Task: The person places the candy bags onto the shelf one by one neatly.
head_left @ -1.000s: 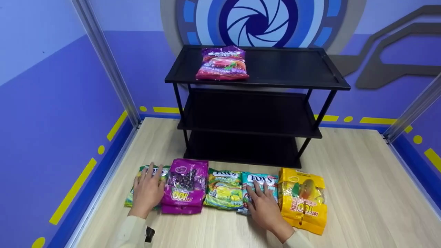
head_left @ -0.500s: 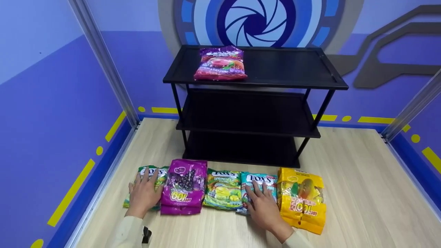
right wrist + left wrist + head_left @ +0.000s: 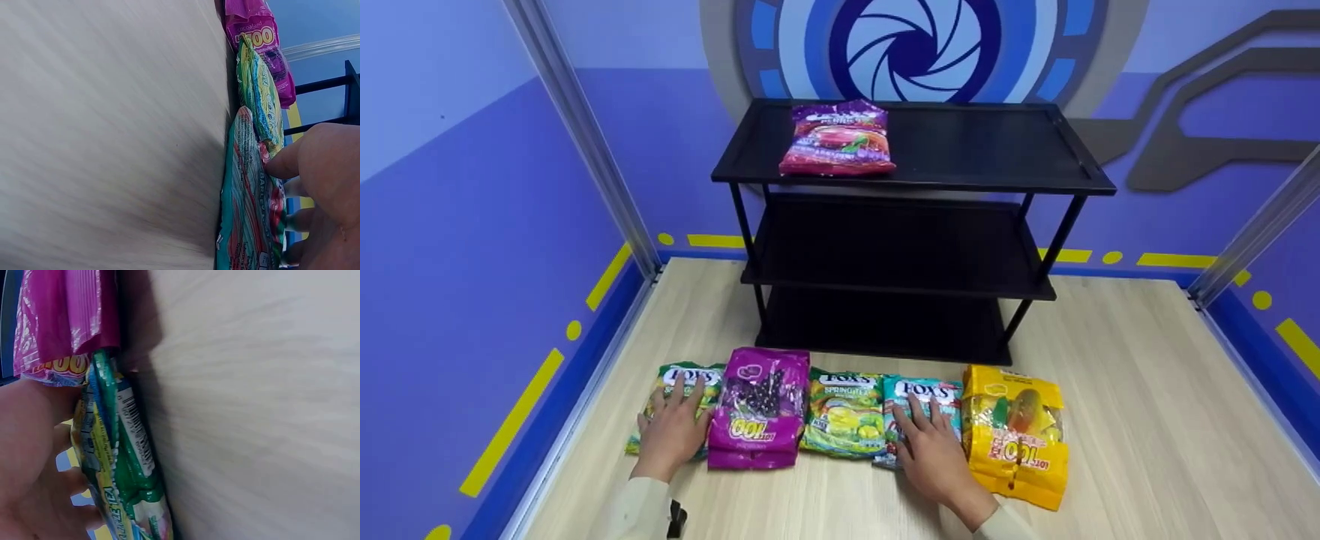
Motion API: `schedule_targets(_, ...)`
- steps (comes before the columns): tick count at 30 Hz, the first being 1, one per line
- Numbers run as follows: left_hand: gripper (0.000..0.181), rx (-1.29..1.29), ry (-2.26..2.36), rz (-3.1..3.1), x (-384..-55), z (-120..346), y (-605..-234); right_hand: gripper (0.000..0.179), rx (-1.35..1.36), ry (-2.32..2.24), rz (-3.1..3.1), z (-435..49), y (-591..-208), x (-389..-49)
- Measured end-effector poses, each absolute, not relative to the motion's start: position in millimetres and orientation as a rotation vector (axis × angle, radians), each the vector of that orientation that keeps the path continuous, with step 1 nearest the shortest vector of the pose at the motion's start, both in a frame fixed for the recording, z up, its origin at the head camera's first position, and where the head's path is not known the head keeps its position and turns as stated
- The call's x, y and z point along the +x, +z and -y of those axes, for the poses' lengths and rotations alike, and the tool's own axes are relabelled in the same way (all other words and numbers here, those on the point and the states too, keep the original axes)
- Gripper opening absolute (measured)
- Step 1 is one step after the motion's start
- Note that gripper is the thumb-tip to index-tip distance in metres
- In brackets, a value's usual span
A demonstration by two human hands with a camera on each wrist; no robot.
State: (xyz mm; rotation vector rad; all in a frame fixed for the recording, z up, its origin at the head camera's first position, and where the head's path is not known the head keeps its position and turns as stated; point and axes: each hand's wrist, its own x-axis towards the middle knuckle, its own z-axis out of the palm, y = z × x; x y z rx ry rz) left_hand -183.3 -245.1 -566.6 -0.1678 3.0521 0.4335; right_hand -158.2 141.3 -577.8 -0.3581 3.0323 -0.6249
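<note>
My left hand [image 3: 673, 429] rests with spread fingers on a green candy bag [image 3: 690, 375] at the left end of a row. Beside its thumb lies a purple candy bag [image 3: 761, 405]. My right hand [image 3: 934, 454] lies over a teal candy bag [image 3: 922, 388], its fingers extended across the front and hiding much of it. Between the purple and teal bags sits another green candy bag [image 3: 846, 416], printed with lemons. A yellow candy bag [image 3: 1014, 435] ends the row, right beside my right hand. In the right wrist view, my thumb touches the teal bag [image 3: 244, 185] near its edge.
Behind the row stands a black three-tier shelf [image 3: 885, 289]. A berry-coloured candy bag [image 3: 838, 140] lies on its top tier, left of the middle. Blue and purple panels [image 3: 472, 247] wall in the wooden table [image 3: 1140, 390] at the sides and back.
My left hand has slid slightly down and left on the green bag, uncovering more of its top. The right hand stays on the teal bag. The whole view has shifted a little.
</note>
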Motion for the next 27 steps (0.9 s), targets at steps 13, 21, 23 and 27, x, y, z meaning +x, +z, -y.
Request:
schedule_targets(13,0.050,-0.151,0.352,-3.080,-181.9,243.9,-569.5,0.052,-0.357,-0.627,-3.022,-143.1,-578.3,-158.2)
schedule_targets(21,0.049,-0.152,0.383,-3.094,-180.7,246.9,-571.3,0.052,-0.345,-0.641,-3.006,-142.8,-579.0,-158.5)
schedule_targets(23,0.048,-0.157,0.406,-3.097,-180.7,248.0,-571.1,0.052,-0.368,-0.654,-3.021,-142.7,-579.5,-157.9)
schedule_targets(27,0.047,-0.173,0.457,-3.091,-181.0,250.5,-570.7,0.051,-0.399,-0.659,-3.053,-142.0,-579.6,-156.7)
